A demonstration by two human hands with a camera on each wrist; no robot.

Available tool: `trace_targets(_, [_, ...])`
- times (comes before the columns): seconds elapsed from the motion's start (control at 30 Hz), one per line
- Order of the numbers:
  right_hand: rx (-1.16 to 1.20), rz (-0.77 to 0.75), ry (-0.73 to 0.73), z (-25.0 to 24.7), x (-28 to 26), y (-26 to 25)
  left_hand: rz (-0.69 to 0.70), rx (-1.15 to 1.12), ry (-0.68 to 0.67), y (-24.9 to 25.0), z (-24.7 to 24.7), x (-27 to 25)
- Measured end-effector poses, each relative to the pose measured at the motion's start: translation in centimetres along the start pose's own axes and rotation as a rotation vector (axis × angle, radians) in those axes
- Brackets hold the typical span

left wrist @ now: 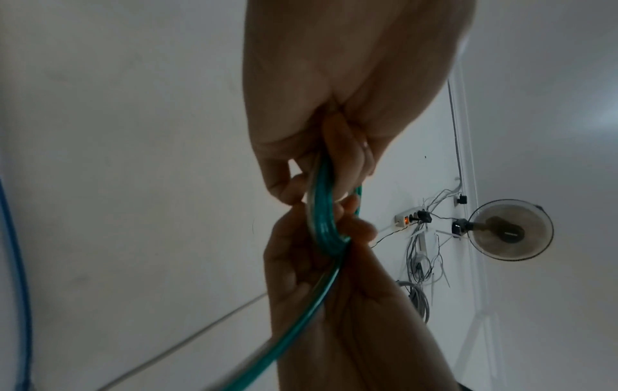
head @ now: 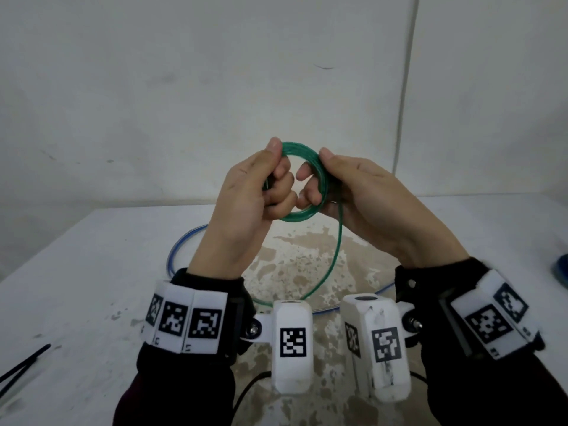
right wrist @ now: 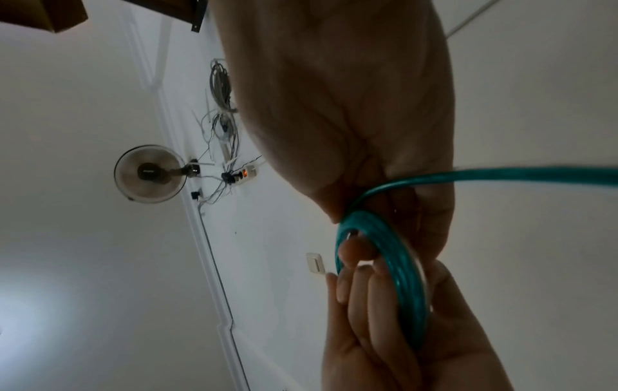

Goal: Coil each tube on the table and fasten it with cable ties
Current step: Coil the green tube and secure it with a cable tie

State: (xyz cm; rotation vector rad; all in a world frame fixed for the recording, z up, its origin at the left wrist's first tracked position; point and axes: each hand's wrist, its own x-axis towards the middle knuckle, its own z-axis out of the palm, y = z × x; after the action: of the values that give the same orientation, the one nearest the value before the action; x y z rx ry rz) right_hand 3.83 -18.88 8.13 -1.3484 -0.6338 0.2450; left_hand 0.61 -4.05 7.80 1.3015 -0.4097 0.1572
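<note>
Lying on the white table [head: 92, 272] beneath the raised hands, a blue tube [head: 176, 245] curves partly behind the left forearm, and black cable ties [head: 24, 368] sit at the table's left edge. The left hand [head: 246, 195] and right hand [head: 353, 192] each grip opposite sides of the coiled green tube [head: 302, 215], fingers curled through it, held above the table; its loose tail hangs down to the tabletop.

The bench [head: 92, 272] is viewed downward from the head; the green tube coil [head: 307, 149] is shared, seen close upward from both wrists.
</note>
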Motion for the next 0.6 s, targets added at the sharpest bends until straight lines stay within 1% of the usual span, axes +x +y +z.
trace_targets(0.07, [-0.006, -0.009, -0.033, -0.2, -0.3, -0.1, -0.063, -0.027, -0.05, 0.2, -0.2, 0.0])
trace_targets(0.13, [-0.103, -0.028, -0.041, -0.5, -0.4, 0.0, -0.126, 0.075, -0.099, 0.3, -0.6, -0.1])
trace_targets(0.2, [-0.214, -0.047, -0.033, -0.5, -0.3, 0.1, -0.118, 0.183, -0.121, 0.3, -0.8, -0.3])
trace_targets(0.3, [-0.329, -0.06, -0.019, -0.5, -0.4, -0.1, -0.11, 0.202, -0.154, 0.3, -1.4, -0.3])
trace_targets(0.43, [-0.432, -0.044, -0.042, -0.5, -0.8, -0.5, -0.127, 0.226, -0.255, 0.3, -2.0, -0.5])
trace_targets(0.5, [-0.407, -0.033, -0.024, -0.3, -0.7, -0.3, -0.105, 0.264, -0.228, 0.4, -1.7, -0.6])
trace_targets(0.6, [-0.24, -0.006, 0.019, 0.0, -0.3, 0.1, -0.021, 0.246, -0.127, 0.2, -1.1, -0.3])
